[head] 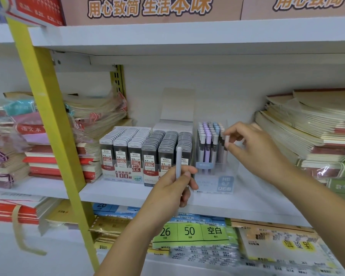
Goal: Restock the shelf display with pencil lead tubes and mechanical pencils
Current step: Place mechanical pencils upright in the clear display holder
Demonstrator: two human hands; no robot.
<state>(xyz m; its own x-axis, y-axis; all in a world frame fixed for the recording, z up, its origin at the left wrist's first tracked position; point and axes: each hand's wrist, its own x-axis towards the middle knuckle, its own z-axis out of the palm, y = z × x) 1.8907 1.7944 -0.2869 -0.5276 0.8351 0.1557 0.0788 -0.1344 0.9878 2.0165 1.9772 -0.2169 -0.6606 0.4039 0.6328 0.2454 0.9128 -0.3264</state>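
A clear display box of pastel mechanical pencils stands on the white shelf, right of two trays of pencil lead tubes. My left hand grips one pale grey mechanical pencil upright, just in front of the lead trays. My right hand pinches the top of another mechanical pencil standing at the right side of the clear box.
Stacks of notebooks lie right of the box, and more wrapped notebooks sit to the left. A yellow shelf upright crosses the left side. Paper packs fill the lower shelf.
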